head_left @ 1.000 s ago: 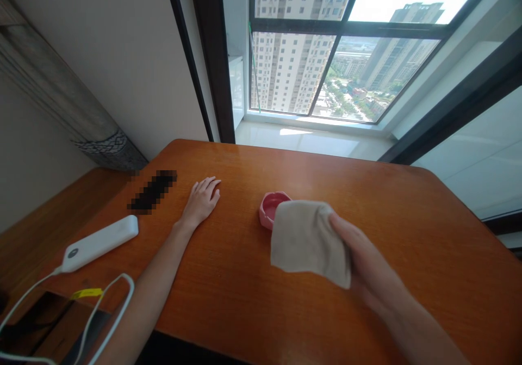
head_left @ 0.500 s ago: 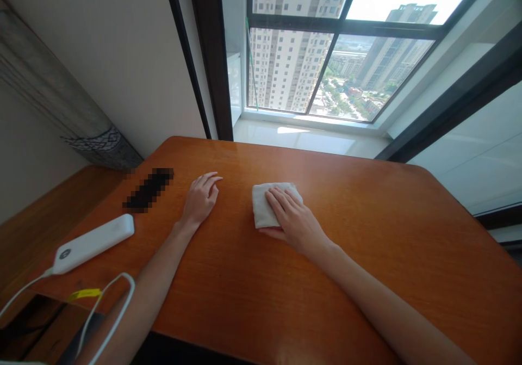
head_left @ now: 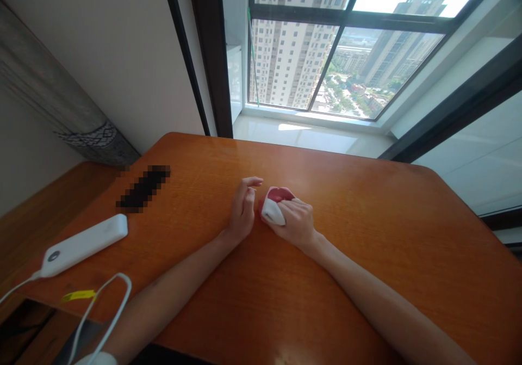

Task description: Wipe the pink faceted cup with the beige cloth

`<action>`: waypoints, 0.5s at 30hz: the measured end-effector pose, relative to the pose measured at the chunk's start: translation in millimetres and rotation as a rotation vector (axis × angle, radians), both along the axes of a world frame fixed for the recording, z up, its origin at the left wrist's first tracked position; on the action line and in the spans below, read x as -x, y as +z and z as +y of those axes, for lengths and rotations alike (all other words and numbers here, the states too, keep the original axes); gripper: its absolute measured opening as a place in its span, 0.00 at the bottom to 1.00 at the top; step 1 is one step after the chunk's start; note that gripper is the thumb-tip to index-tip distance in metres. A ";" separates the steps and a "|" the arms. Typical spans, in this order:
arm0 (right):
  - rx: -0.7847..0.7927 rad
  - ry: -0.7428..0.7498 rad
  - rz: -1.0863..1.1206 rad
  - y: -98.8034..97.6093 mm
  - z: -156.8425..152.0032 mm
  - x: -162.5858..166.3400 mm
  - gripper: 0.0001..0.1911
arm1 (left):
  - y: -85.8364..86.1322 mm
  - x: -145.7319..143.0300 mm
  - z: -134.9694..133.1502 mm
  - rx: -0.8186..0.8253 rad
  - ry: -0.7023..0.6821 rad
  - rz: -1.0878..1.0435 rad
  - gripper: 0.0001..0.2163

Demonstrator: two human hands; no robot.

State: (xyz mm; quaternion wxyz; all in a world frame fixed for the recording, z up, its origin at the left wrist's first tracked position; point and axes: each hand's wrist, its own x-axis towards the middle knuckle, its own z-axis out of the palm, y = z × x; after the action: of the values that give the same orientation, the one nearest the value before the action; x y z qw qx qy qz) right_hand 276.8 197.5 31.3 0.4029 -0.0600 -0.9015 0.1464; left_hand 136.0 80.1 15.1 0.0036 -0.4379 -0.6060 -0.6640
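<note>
Plainly, the risk is sliding: the pink bowl (head_left: 279,192) looks light and sits on a smooth, shiny worktop (head_left: 367,218), so a hard sideways push from the right hand (head_left: 299,221) could skid or tip it. The left hand (head_left: 243,215) stands just beside the bowl's left side, a thin strip of wood apparently between, so any steadying from there looks slight. Second risk: the white cloth (head_left: 273,212) is bunched small and could slip free if the fingers loosen. Third: the white cable (head_left: 120,275) loops close by the left forearm (head_left: 163,289); a backward sweep might snag it and drag the white device (head_left: 85,245) at the worktop's left edge. Right grip: closed, cloth pinched between thumb and curled fingers. Left grip: half open, fingers loosely bent, holding nothing. Cloth position: inside the right grip, a fold spilling out left of the knuckles over the bowl's near-left rim. Bowl position: ahead and left of the right hand, well in from the worktop's far edge, opening up. Fingertips run down toward its hollow; whether they touch the bottom, cannot tell, the hand hides it.
</note>
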 end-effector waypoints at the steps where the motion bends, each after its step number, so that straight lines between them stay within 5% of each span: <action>1: 0.236 -0.059 0.025 5.2 -1.6 2.6 0.28 | -0.3 1.6 -2.0 -0.027 -0.004 0.083 0.16; 4: 1.022 -0.266 0.184 24.9 -8.5 15.5 0.28 | -0.6 7.1 -7.5 -0.034 -0.059 0.448 0.26; 8: 1.626 -0.089 0.366 41.8 -16.5 33.9 0.19 | -3.9 12.3 -6.9 0.071 -0.060 0.816 0.44; 11: 1.805 -0.010 0.340 40.9 -19.3 37.9 0.16 | -5.6 17.6 -6.2 0.142 -0.007 0.976 0.40; 15: 1.662 0.005 0.334 33.3 -22.0 33.1 0.18 | -2.6 25.6 -9.5 0.141 -0.050 0.999 0.37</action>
State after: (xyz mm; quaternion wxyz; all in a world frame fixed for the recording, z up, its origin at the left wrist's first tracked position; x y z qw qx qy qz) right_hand 243.7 175.5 64.5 0.3554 -0.3122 -0.4295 0.7692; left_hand 110.4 70.6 12.5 0.2478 -0.7159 -0.5628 -0.3306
